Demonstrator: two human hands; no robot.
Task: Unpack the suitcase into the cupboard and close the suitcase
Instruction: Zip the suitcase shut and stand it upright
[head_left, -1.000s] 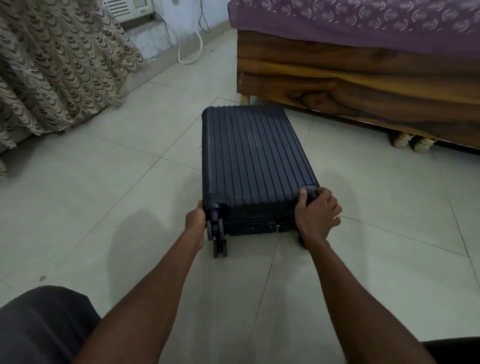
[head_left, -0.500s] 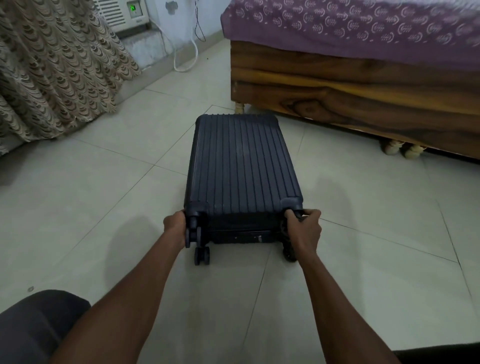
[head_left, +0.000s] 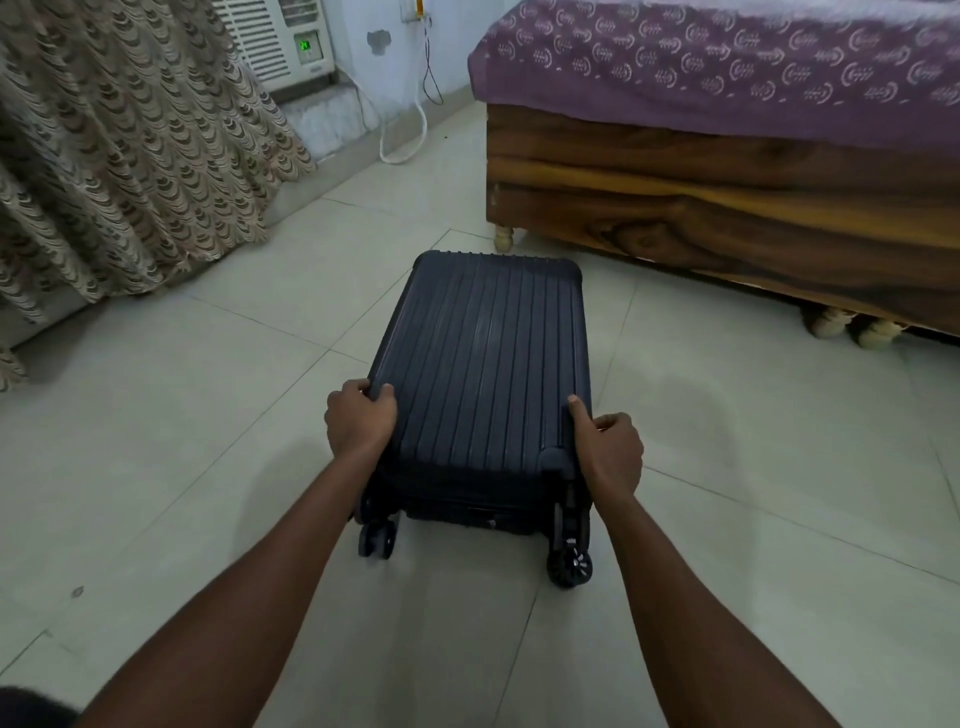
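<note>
The dark blue ribbed hard-shell suitcase (head_left: 480, 374) lies flat and closed on the tiled floor (head_left: 182, 441). The left hand (head_left: 361, 423) and right hand (head_left: 610, 452) each clamp a side edge between them, probably to position it for opening.

This is a bedroom in a home. A wooden bed (head_left: 727, 208) with a purple patterned bedsheet (head_left: 727, 67) stands at the right. A patterned curtain (head_left: 119, 145) hangs at the left, near a window air conditioner (head_left: 280, 41) with a green display. The floor (head_left: 208, 441) has pale tiles.
</note>
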